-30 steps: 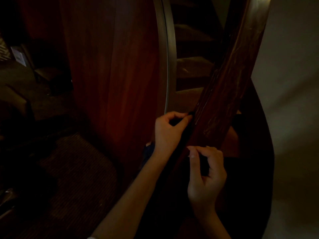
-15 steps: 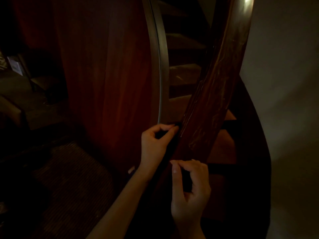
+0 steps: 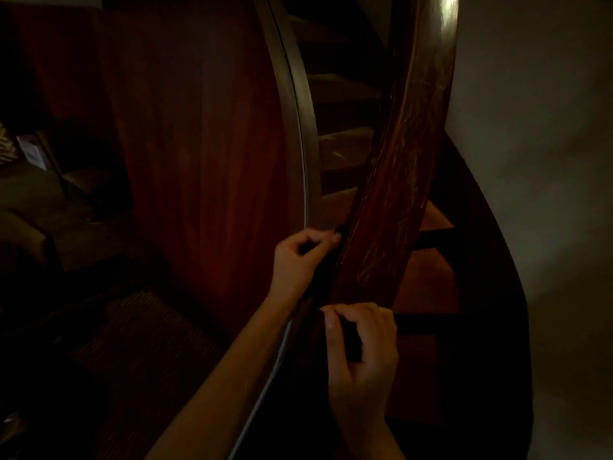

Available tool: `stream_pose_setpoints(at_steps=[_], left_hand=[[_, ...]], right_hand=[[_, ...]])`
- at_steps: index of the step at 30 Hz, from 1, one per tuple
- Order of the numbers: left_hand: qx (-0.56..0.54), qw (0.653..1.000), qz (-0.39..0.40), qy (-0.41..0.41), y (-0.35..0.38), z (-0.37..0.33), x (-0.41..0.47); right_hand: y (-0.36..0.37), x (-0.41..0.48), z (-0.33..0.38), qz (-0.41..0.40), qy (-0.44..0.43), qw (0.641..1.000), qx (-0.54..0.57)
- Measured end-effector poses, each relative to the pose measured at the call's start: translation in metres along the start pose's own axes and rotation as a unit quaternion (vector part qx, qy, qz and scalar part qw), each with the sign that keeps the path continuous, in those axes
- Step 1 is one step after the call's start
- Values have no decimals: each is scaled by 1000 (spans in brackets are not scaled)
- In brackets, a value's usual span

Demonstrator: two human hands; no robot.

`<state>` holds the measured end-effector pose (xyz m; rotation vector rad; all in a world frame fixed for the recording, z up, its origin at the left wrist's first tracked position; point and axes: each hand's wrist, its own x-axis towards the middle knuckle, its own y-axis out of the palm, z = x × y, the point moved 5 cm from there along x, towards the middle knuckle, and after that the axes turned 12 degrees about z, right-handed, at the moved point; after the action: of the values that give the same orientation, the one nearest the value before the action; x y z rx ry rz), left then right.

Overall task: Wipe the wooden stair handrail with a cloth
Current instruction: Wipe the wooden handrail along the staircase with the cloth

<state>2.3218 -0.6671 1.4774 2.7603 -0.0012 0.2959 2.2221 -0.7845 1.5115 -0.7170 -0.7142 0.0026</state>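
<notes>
A dark wooden handrail [image 3: 398, 180] climbs from the lower middle toward the top right, glossy near its top. A dark cloth [image 3: 323, 273] lies along the rail's left edge and is hard to make out in the dim light. My left hand [image 3: 298, 260] pinches the cloth's upper end against the rail's left side. Lower down, my right hand [image 3: 361, 360] has its fingers curled round the cloth's lower end at the rail.
A curved reddish wood panel [image 3: 205, 161] with a pale metal edge [image 3: 303, 134] stands left of the rail. Stair treads [image 3: 345, 147] rise behind. A plain wall [image 3: 537, 161] is on the right. Dark carpeted floor [image 3: 132, 343] lies lower left.
The view shifted, so both hands sit lower and further left in the frame. Both keep their hold on the cloth against the rail.
</notes>
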Motion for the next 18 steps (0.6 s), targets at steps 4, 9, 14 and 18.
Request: stream_pose_setpoints(at_steps=[4,9,14,18], left_hand=[[-18,1000,-4,-20,-8,10,-23],[23,1000,-3,3,3,-12,10],[-2,999,-33,18,22,-37,62],[1,999,-22,26,19,-37,58]], right_hand=[[1,2,5,35,-14,998,-43],[3,9,5,44,-11,995,-87],[5,6,1,31,-24,991,-126],[6,5,1,31,-22,992,-123]])
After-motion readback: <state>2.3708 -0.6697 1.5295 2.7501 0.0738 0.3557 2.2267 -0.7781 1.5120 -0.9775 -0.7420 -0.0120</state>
